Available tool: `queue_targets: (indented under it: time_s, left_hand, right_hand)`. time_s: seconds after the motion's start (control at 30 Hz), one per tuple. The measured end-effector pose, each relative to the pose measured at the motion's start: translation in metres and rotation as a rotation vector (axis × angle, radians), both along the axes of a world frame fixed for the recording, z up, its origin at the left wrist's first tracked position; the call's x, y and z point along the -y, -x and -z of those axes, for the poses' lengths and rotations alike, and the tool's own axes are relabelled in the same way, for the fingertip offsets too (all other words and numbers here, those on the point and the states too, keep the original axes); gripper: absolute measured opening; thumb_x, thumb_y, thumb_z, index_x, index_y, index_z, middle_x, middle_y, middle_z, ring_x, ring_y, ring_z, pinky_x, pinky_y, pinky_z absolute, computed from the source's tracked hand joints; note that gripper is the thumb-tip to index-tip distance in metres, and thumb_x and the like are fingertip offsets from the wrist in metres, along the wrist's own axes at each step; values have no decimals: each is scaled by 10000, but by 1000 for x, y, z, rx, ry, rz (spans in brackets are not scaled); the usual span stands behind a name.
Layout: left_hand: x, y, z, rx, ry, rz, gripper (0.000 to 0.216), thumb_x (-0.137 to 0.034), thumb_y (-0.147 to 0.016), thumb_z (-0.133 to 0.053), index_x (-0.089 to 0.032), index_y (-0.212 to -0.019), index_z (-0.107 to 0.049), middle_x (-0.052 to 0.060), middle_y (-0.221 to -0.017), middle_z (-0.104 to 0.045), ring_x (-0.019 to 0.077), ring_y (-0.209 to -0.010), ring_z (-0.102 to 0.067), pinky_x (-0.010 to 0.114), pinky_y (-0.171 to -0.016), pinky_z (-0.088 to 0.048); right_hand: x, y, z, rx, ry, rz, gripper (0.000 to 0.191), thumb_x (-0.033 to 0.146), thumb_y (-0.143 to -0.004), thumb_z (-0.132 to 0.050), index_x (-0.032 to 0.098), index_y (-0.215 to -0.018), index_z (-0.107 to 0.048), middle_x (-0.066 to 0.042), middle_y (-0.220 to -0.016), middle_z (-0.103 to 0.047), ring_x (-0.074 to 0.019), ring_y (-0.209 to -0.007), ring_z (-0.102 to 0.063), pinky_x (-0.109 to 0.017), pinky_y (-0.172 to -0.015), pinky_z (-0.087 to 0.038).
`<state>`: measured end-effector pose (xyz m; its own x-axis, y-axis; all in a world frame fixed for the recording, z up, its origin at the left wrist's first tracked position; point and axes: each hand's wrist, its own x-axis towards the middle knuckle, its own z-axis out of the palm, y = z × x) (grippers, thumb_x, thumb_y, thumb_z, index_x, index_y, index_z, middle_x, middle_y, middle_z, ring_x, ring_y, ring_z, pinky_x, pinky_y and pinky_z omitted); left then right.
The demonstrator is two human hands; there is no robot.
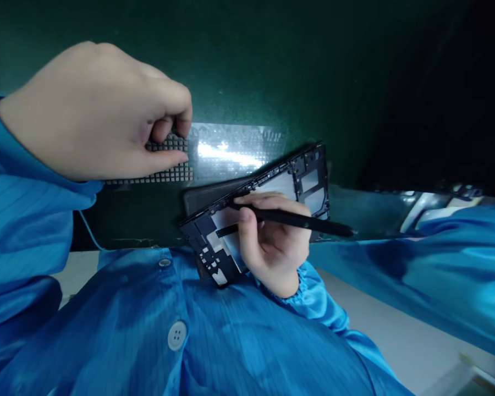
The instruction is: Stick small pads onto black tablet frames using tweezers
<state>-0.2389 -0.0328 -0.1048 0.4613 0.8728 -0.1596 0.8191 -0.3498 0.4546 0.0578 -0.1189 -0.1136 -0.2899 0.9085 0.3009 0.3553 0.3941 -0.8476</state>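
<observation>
The left hand (103, 113), thumb and finger parted, is half-covering a knobbly gridded sheet (174, 175) while the right hand (278, 242), pinching a smooth pen (292, 216), is partly hiding a rectangular tablet (278, 184).

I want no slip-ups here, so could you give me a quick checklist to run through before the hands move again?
1. Black pen-like tool gripped by the right hand: ok.
2. Tool's tip touching the opened device: cannot tell, it is too dark and blurred there.
3. Device wholly over the bench: not ok, its near corner appears to reach past the edge, towards the blue smock.
4. Left hand at the sheet of small squares: ok.
5. Single square picked up by the left hand: cannot tell, none clearly shows.
</observation>
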Motion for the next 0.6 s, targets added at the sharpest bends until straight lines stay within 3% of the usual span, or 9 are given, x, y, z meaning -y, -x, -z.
queue_targets:
  time_s: [0.1,0.2,0.37,0.6]
  left_hand:
    - [1,0,-1,-8,-5,10,766,-785,-951,-258,-211,-1067,-752,-9,-897,-631,263,-961,-753,543,-1022,-587]
    - [1,-3,-6,-35,10,-6,820,-791,-935,-193,-208,-1066,-757,-1,-896,-636,261,-985,-758,519,-1031,-585]
    - [-1,-11,-14,-75,71,-28,898,-809,-902,-113,-193,-1034,-753,17,-904,-637,255,-1064,-752,481,-1087,-566]
    - [-2,-11,-13,-59,88,-26,865,-771,-900,-111,-196,-1032,-744,18,-916,-621,279,-1112,-750,495,-1102,-545]
  right_hand:
    - [-7,-1,-14,105,33,-32,369,53,-978,-747,233,-1292,-673,-73,-1119,-786,-232,-1059,-813,-429,-905,-687]
    - [-38,8,-22,121,109,-172,265,122,-1017,-763,224,-1249,-686,-76,-1157,-812,-227,-1066,-840,-413,-931,-702]
    - [-95,31,-15,137,209,-436,118,334,-1091,-725,272,-1177,-675,-33,-1145,-819,-225,-1079,-823,-420,-962,-720]
    - [-95,32,-10,127,239,-435,180,424,-1086,-734,269,-1156,-677,-35,-1131,-815,-222,-1064,-815,-405,-964,-715]
